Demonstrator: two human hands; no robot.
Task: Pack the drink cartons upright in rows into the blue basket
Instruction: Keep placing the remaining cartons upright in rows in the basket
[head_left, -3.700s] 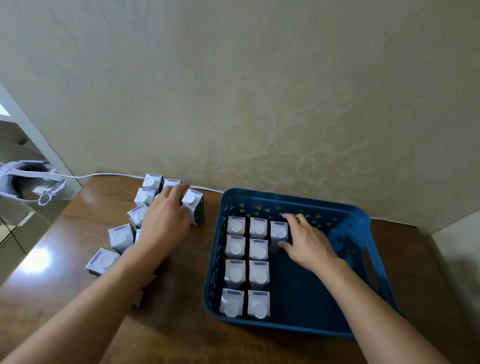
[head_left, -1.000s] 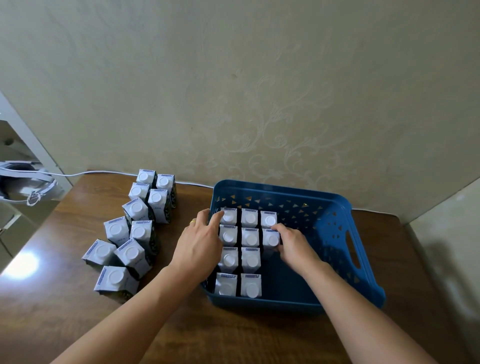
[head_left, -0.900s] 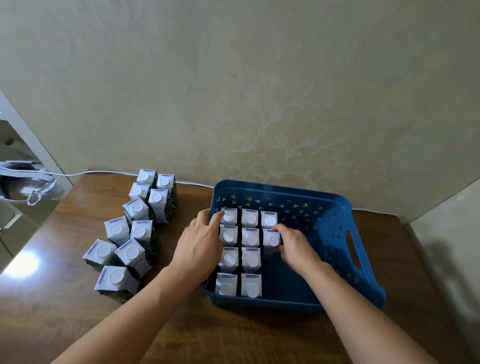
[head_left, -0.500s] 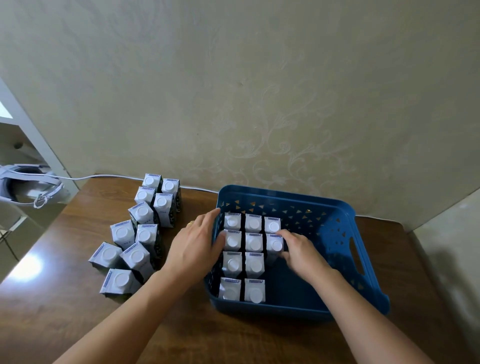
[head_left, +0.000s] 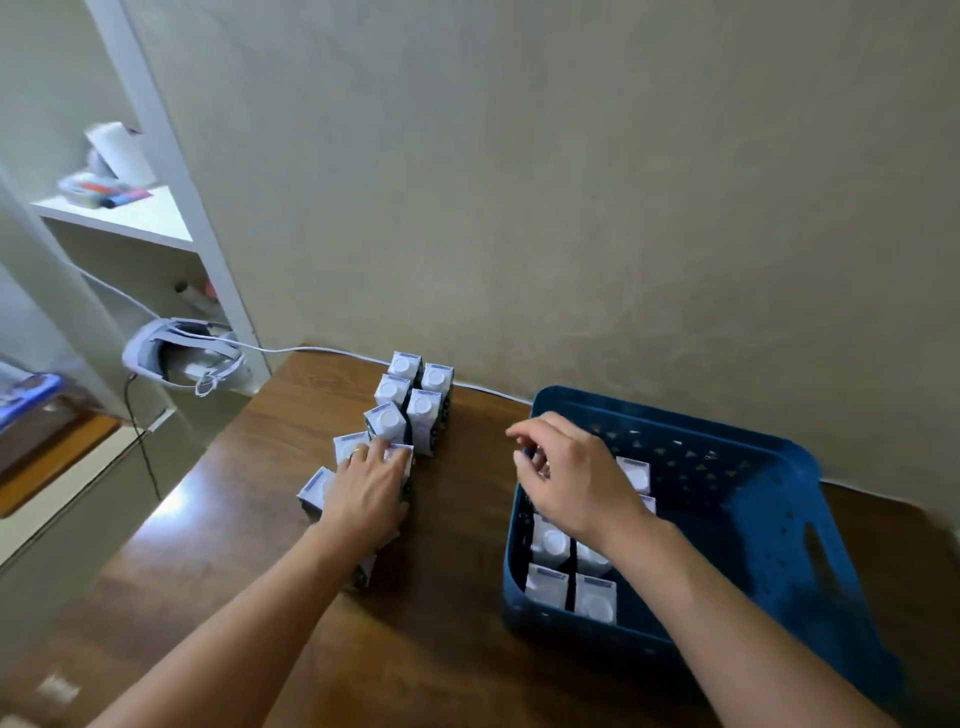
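The blue basket (head_left: 754, 525) stands on the right of the brown table. White-topped drink cartons (head_left: 551, 541) stand upright in rows along its left side, partly hidden by my right arm. Several loose cartons (head_left: 424, 414) stand clustered on the table to the basket's left. My left hand (head_left: 368, 498) lies over the near part of that cluster, fingers and thumb curled round one carton (head_left: 401, 455). My right hand (head_left: 572, 479) hovers over the basket's left wall, its fingers loosely curled and holding nothing.
A white headset (head_left: 176, 354) with a white cable (head_left: 332, 351) lies at the table's far left corner. A white shelf unit (head_left: 136, 220) stands at the left. The wall runs close behind the table (head_left: 249, 525). The basket's right half holds no cartons.
My view swung left. My left hand left the basket's left wall and went to the loose cartons. My right hand let go of the packed cartons and rose above the basket's left side.
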